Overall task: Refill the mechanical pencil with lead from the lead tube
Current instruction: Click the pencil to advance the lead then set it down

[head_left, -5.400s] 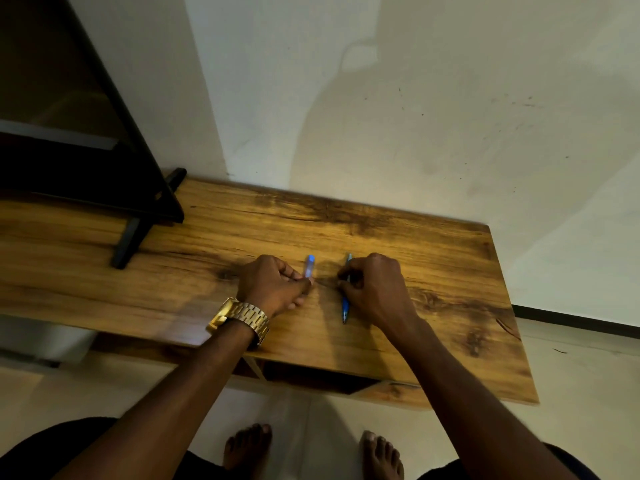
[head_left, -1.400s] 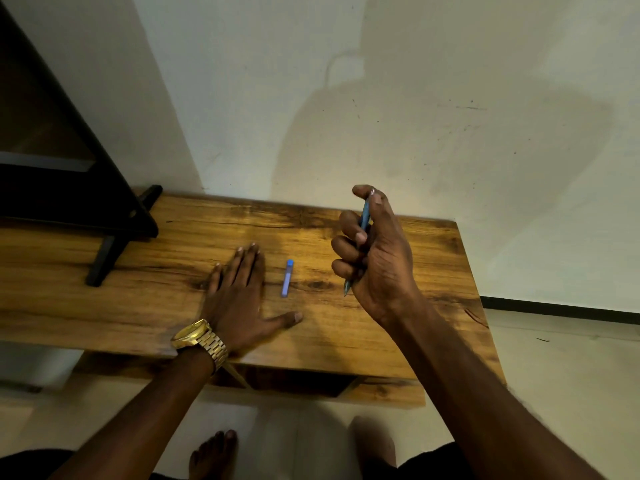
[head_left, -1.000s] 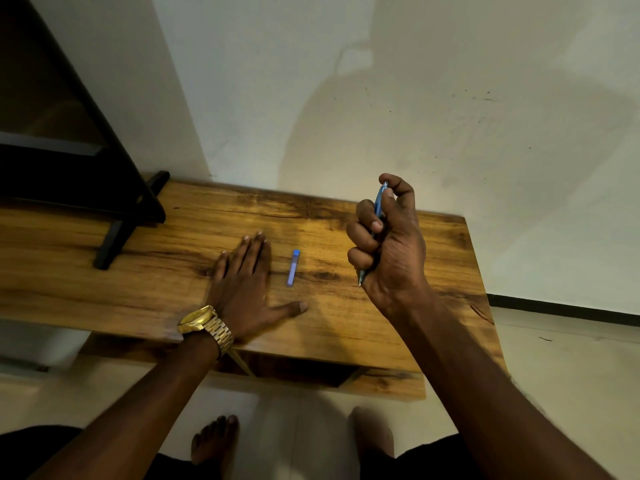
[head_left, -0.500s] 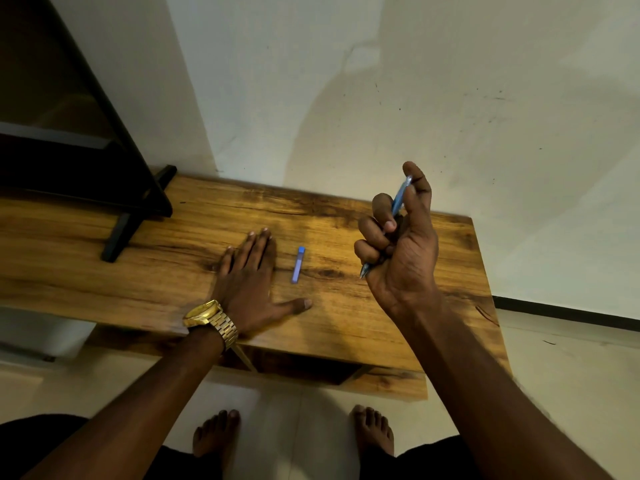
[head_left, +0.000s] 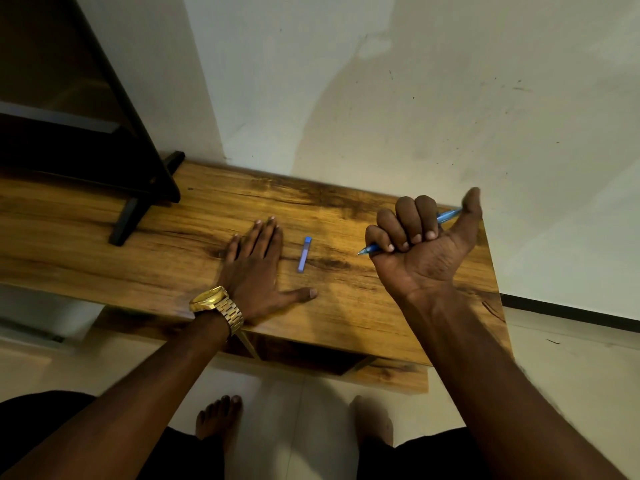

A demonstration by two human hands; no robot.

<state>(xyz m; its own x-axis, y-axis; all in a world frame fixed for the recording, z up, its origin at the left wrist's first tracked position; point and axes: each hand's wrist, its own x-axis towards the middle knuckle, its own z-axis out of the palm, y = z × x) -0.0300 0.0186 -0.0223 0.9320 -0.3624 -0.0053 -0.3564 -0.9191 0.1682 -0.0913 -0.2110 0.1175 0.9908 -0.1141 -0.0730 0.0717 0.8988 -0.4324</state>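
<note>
My right hand (head_left: 422, 247) is raised above the right part of the wooden table (head_left: 173, 258), palm toward me. Its fingers curl round a blue mechanical pencil (head_left: 448, 215); the tip pokes out to the left below the little finger and the cap end reaches my thumb. The small blue lead tube (head_left: 304, 254) lies by itself on the table between my hands. My left hand (head_left: 258, 271), with a gold watch on the wrist, rests flat on the table just left of the tube, fingers straight and thumb spread toward the tube.
A black TV stand foot (head_left: 138, 206) and dark screen (head_left: 69, 109) occupy the table's far left. A white wall rises right behind the table. My bare feet (head_left: 218, 417) are on the pale floor below the front edge.
My right hand has turned and tilted the pencil from nearly upright to almost level, tip pointing left. The left hand and the lead tube stayed where they were.
</note>
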